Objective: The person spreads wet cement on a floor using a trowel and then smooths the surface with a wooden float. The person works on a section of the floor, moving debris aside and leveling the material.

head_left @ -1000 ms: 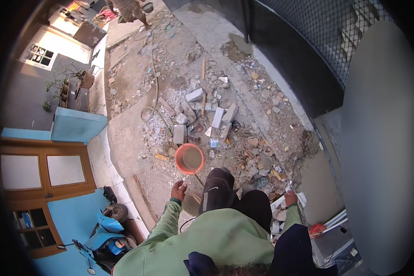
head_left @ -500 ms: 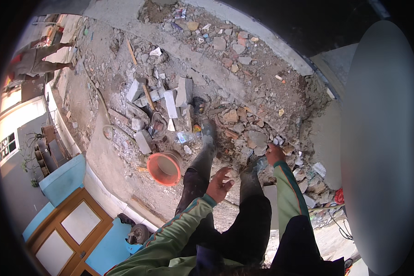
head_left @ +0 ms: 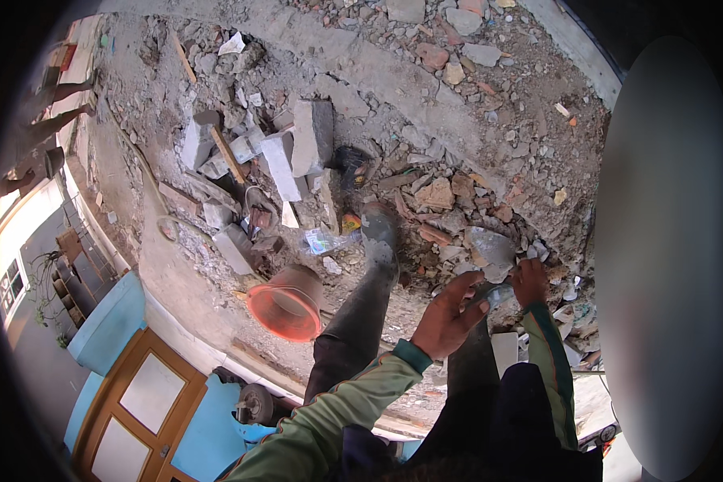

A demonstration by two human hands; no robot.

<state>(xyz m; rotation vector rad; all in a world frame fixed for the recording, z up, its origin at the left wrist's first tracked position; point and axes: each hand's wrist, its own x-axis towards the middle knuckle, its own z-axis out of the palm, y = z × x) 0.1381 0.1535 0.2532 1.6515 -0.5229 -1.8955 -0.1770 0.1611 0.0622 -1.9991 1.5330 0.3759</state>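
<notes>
My right hand [head_left: 530,281] is closed, its fingers curled down at the edge of the rubble. Against its fingertips is a piece of clear bluish plastic [head_left: 500,297], perhaps a bag or cup; I cannot make out which. My left hand [head_left: 454,317] reaches close to that plastic, with thumb and fingers apart and nothing visible between them. Just beyond both hands lies a flat grey chunk of concrete [head_left: 492,247]. My left boot [head_left: 379,237] stands among the debris, while my right foot is mostly hidden beneath my hands.
An orange bucket [head_left: 285,305] leans on its side left of my leg. Pale blocks [head_left: 312,140], a wooden stick [head_left: 228,154] and a clear plastic wrapper [head_left: 325,241] lie ahead. A hose [head_left: 149,181] runs along the left. Another person's legs [head_left: 60,108] show at far left.
My left hand has moved forward and right, toward the plastic. The right hand stays low by the rubble. The view has shifted closer to the ground.
</notes>
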